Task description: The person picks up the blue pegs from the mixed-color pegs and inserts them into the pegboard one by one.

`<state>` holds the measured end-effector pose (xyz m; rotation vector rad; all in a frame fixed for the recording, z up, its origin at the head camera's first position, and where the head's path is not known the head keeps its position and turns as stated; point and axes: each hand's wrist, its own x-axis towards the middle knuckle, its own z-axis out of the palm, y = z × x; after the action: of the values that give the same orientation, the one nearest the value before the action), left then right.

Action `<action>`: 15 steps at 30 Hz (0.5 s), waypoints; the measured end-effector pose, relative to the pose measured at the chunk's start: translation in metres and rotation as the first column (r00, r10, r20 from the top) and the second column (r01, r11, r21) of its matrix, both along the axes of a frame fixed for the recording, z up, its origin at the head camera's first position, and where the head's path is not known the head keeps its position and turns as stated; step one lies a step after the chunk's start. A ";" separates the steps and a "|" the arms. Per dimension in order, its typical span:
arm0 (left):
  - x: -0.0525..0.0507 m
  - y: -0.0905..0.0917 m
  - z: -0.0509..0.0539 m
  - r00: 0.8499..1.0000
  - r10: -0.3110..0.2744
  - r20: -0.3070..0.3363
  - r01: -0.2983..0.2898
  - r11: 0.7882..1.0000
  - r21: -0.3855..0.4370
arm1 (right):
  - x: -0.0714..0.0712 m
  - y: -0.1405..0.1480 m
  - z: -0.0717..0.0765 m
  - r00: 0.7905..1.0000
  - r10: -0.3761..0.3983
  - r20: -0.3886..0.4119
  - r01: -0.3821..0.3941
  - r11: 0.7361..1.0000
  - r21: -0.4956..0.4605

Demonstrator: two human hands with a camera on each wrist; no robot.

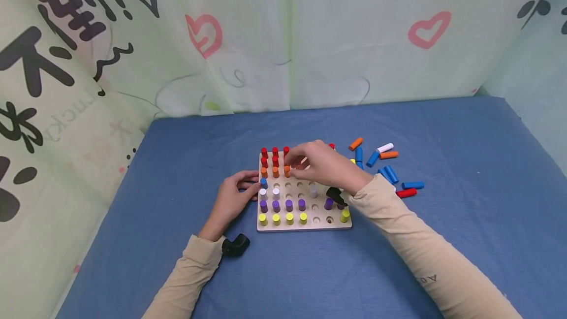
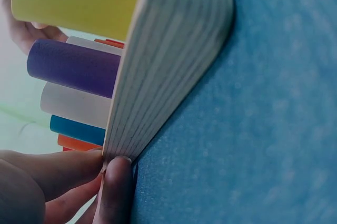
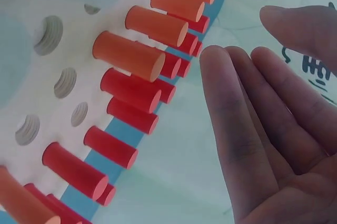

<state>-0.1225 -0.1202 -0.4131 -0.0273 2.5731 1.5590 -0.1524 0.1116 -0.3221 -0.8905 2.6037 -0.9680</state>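
Note:
A wooden pegboard (image 1: 288, 228) lies on the blue cloth, with upright pegs in rows of red, orange (image 1: 275, 173), blue (image 1: 263, 183), white (image 1: 263, 194), purple (image 1: 289, 206) and yellow (image 1: 290, 218). My left hand (image 1: 230, 201) holds the board's left edge; in the left wrist view the thumb and a finger (image 2: 117, 190) meet at its rim. Over the upper rows hovers my right hand (image 1: 323, 161), hiding some pegs. The right wrist view shows its fingers (image 3: 231, 124) fairly straight, the thumb apart and nothing between them, beside standing orange pegs (image 3: 129, 56).
Right of the board lie loose pegs: several blue ones (image 1: 413, 185), orange ones (image 1: 389, 155), a white one (image 1: 385, 147) and a red one (image 1: 406, 193). A printed curtain (image 1: 328, 53) borders the table's back and sides. Some board holes (image 1: 316, 220) are bare.

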 end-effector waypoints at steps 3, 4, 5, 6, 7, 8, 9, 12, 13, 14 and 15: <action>0.000 0.000 0.000 1.000 0.001 0.000 -0.001 1.000 0.002 | 0.000 0.003 -0.001 1.000 -0.012 0.000 0.012 1.000 0.010; 0.000 0.000 0.000 1.000 0.001 0.000 -0.001 1.000 0.000 | 0.000 0.004 -0.001 1.000 -0.013 0.001 0.013 1.000 0.009; 0.000 0.000 0.000 1.000 0.001 0.001 -0.001 1.000 -0.002 | 0.000 0.005 -0.001 1.000 -0.015 0.000 0.015 1.000 0.008; 0.000 0.000 0.000 1.000 0.002 0.003 -0.002 1.000 -0.004 | 0.000 0.006 -0.002 1.000 -0.016 -0.001 0.016 1.000 0.006; 0.000 0.000 0.000 1.000 0.002 0.004 -0.002 1.000 -0.006 | 0.000 0.007 -0.002 1.000 -0.018 -0.002 0.018 1.000 0.002; 0.000 0.000 0.000 1.000 0.002 0.005 -0.002 1.000 -0.007 | 0.000 0.008 -0.002 1.000 -0.020 -0.002 0.020 1.000 -0.003; 0.000 0.000 0.000 1.000 0.003 0.005 -0.003 1.000 -0.009 | 0.000 0.010 -0.003 1.000 -0.025 -0.001 0.025 1.000 -0.008; 0.000 0.000 -0.001 1.000 0.003 0.006 -0.003 1.000 -0.006 | 0.001 0.014 -0.004 0.999 -0.038 0.001 0.038 0.999 -0.020; 0.000 0.000 -0.001 1.000 0.004 0.004 -0.004 1.000 -0.005 | 0.001 0.015 -0.004 0.999 -0.043 0.001 0.043 0.999 -0.023; 0.000 0.000 -0.001 1.000 0.004 0.003 -0.004 1.000 -0.004 | 0.001 0.017 -0.005 0.999 -0.047 -0.001 0.047 0.999 -0.024; 0.000 0.000 -0.001 1.000 0.005 0.002 -0.005 1.000 -0.005 | 0.001 0.018 -0.006 0.999 -0.051 -0.001 0.051 0.998 -0.024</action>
<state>-0.1229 -0.1203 -0.4142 -0.0359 2.5772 1.5538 -0.1515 0.1296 -0.3277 -0.8344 2.6335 -1.0136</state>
